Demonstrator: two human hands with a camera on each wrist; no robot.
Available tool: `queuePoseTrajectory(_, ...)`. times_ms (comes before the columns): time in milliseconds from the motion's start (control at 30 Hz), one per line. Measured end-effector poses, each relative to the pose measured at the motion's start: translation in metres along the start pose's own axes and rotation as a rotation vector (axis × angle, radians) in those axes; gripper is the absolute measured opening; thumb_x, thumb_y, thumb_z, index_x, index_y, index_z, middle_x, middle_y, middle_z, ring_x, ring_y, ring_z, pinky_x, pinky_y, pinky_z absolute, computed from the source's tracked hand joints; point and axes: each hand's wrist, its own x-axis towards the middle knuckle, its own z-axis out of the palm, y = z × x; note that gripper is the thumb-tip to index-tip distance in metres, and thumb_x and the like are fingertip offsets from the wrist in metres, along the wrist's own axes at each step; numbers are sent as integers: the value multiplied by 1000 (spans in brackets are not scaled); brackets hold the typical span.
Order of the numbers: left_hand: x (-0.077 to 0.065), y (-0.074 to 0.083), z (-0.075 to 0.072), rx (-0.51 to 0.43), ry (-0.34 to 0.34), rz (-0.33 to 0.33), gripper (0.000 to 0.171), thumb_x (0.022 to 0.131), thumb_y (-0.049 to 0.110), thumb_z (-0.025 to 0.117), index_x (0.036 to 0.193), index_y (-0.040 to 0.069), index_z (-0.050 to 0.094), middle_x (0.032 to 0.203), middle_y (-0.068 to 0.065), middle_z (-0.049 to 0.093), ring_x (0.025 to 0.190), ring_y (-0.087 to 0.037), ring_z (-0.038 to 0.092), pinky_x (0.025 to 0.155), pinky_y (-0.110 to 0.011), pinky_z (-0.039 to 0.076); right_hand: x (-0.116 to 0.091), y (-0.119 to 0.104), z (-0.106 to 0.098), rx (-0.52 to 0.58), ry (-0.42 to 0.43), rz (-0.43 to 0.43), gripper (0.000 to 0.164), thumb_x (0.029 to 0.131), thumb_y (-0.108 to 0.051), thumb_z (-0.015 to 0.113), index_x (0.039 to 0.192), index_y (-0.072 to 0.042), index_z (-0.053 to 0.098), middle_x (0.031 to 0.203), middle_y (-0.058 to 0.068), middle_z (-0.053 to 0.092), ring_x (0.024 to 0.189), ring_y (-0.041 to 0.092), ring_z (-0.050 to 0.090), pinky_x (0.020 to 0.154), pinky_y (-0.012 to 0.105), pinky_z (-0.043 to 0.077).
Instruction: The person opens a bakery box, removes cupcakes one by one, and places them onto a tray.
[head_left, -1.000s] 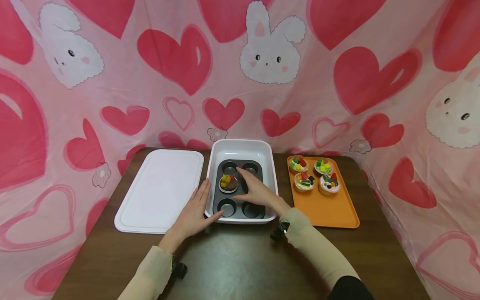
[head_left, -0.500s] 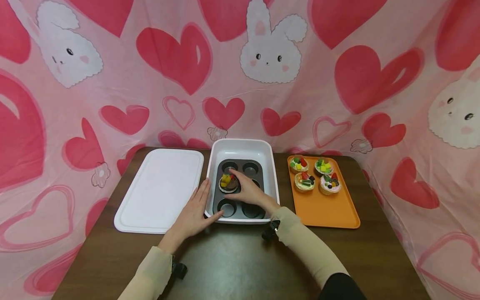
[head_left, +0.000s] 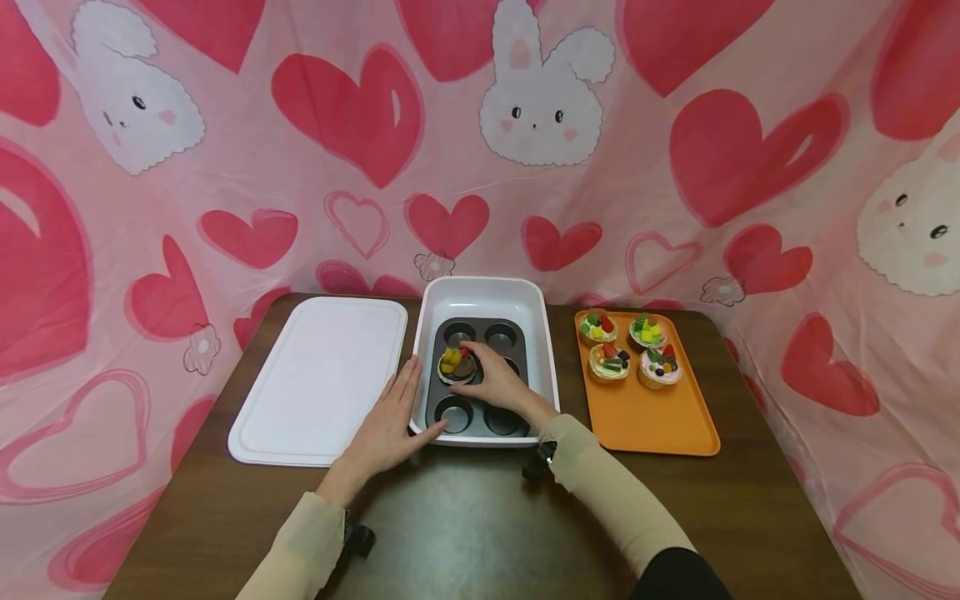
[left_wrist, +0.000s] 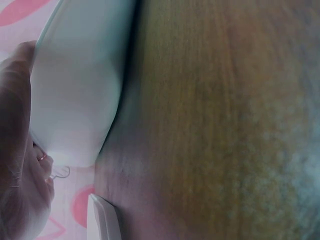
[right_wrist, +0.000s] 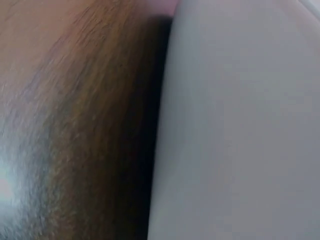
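In the head view a fruit-topped tart (head_left: 456,365) with yellow and red pieces and a brown part sits in the left middle cup of a dark muffin tin (head_left: 480,398). The tin lies inside a white rectangular tub (head_left: 483,292). My right hand (head_left: 501,385) pinches the tart, thumb at its near side and forefinger at its far right side. My left hand (head_left: 388,425) rests on the tub's left rim, fingers straight and thumb spread over the near left corner. In the left wrist view the left hand (left_wrist: 20,150) lies along the tub's rim. The right wrist view shows no hand.
An orange tray (head_left: 652,425) to the right holds several fruit tarts, among them a pink-creamed tart (head_left: 659,369). On the left lies a flat white lid (head_left: 322,383). Everything stands on a dark wooden table (head_left: 450,517) before a pink cloth with hearts.
My right hand has moved left and closed its thumb and forefinger onto the tart. The left hand stays where it was on the tub.
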Motion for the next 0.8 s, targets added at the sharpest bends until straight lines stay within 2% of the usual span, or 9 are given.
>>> queuePoseTrajectory(100, 0, 0, 0, -2, 3, 1, 115, 97, 68, 69, 176, 3, 16, 187, -11, 13, 173, -32, 21, 140, -55, 22, 2, 10, 6, -64, 14, -36, 86, 94, -44, 87, 161, -6, 49, 163, 21, 56, 149, 37, 57, 127, 57, 47)
queuePoseTrajectory(233, 1, 0, -1, -3, 10, 2, 115, 96, 68, 69, 176, 3, 17, 187, -11, 13, 173, -32, 22, 140, -55, 22, 3, 14, 8, -81, 30, -54, 82, 94, -44, 86, 158, -6, 52, 160, 21, 58, 147, 37, 58, 126, 56, 48)
queuePoseTrajectory(300, 0, 0, -1, -5, 11, 2, 115, 96, 68, 69, 176, 4, 17, 187, -10, 13, 173, -32, 22, 140, -55, 22, 2, 9, 7, -53, 30, -37, 80, 93, -38, 88, 156, -5, 53, 159, 22, 59, 147, 39, 57, 127, 59, 46)
queuePoseTrajectory(567, 0, 0, 0, -7, 1, -18, 116, 95, 72, 67, 177, 8, 15, 188, -8, 11, 173, -34, 21, 138, -57, 25, -2, -10, -1, -93, 11, 6, 74, 93, -31, 90, 153, -2, 56, 156, 22, 62, 146, 38, 60, 127, 56, 47)
queuePoseTrajectory(800, 0, 1, 1, -5, 3, -25, 116, 96, 71, 67, 177, 7, 15, 188, -8, 10, 173, -35, 21, 138, -58, 25, -2, -10, -1, -126, 47, -45, 72, 91, -29, 92, 149, -2, 60, 150, 20, 66, 140, 35, 64, 125, 52, 51)
